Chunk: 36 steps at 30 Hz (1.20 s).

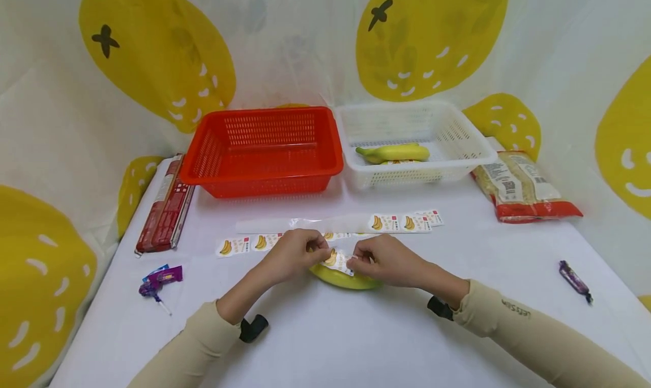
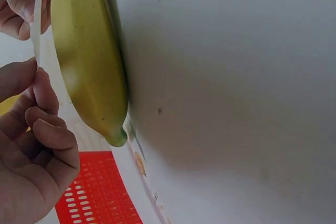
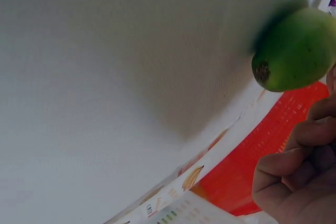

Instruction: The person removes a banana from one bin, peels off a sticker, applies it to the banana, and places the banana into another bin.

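Observation:
A yellow banana (image 1: 348, 280) lies on the white table in front of the person. Just above it, the left hand (image 1: 295, 253) pinches one end of a white sticker (image 1: 338, 262) printed with bananas, between thumb and forefinger. At the opposite end the right hand (image 1: 391, 259) pinches the same sticker. Seen edge-on in the left wrist view, the sticker (image 2: 37, 30) spans between both hands beside the banana (image 2: 86, 51). The right wrist view shows the green tip of the banana (image 3: 294, 53) near the curled right fingers (image 3: 320, 132); the sticker is hidden there.
Strips of banana stickers (image 1: 233, 247) lie behind the hands. Farther back stand a red basket (image 1: 264, 186) and a white basket (image 1: 417, 173) with bananas inside. A red package (image 1: 161, 207) and candies (image 1: 165, 276) are left; a food bag (image 1: 524, 187) and wrapped candy (image 1: 574, 280) are right.

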Each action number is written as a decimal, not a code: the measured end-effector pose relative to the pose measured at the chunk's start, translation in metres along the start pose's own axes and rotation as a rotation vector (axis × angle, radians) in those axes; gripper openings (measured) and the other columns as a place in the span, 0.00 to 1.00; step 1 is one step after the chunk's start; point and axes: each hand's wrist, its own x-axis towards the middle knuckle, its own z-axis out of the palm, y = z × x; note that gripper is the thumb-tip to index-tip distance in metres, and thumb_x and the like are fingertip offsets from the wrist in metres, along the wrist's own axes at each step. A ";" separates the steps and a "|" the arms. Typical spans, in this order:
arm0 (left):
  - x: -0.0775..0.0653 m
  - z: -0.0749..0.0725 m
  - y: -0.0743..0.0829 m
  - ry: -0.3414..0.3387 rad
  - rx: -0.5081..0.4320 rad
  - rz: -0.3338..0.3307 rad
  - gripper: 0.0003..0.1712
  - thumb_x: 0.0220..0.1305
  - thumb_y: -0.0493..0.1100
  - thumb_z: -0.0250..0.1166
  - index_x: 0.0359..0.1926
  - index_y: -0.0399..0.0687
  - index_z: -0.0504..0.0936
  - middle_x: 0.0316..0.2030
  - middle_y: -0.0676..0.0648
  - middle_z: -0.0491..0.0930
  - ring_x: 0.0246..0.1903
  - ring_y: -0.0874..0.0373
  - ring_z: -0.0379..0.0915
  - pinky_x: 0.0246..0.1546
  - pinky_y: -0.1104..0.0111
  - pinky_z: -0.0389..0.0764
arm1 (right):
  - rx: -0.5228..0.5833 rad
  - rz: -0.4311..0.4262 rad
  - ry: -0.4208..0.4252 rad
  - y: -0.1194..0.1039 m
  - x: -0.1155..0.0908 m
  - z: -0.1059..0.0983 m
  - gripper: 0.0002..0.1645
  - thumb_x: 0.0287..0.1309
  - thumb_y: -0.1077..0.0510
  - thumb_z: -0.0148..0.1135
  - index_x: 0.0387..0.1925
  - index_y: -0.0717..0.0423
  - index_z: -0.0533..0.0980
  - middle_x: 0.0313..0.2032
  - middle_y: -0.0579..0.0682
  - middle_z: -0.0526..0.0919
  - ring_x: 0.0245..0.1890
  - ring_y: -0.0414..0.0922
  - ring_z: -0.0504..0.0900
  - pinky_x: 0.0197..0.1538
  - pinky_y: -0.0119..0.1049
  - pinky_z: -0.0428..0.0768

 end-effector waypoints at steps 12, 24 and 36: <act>-0.003 0.010 -0.002 0.012 0.110 -0.030 0.03 0.64 0.42 0.70 0.36 0.48 0.83 0.24 0.54 0.77 0.26 0.61 0.69 0.30 0.71 0.71 | -0.097 0.016 0.007 -0.004 0.001 0.006 0.14 0.59 0.51 0.69 0.20 0.44 0.75 0.16 0.34 0.68 0.22 0.32 0.66 0.27 0.27 0.65; -0.009 0.011 -0.003 0.002 0.122 0.041 0.05 0.66 0.40 0.68 0.41 0.54 0.85 0.25 0.54 0.74 0.27 0.61 0.68 0.30 0.70 0.70 | -0.108 0.056 0.017 -0.001 0.000 0.009 0.16 0.58 0.47 0.72 0.22 0.44 0.74 0.18 0.36 0.71 0.22 0.33 0.68 0.27 0.28 0.67; -0.014 0.007 -0.008 -0.061 0.137 0.043 0.10 0.62 0.43 0.73 0.46 0.56 0.90 0.34 0.50 0.73 0.34 0.60 0.65 0.35 0.70 0.67 | -0.110 -0.010 0.012 0.002 -0.001 0.011 0.06 0.62 0.50 0.70 0.36 0.43 0.80 0.21 0.37 0.71 0.22 0.33 0.66 0.28 0.28 0.66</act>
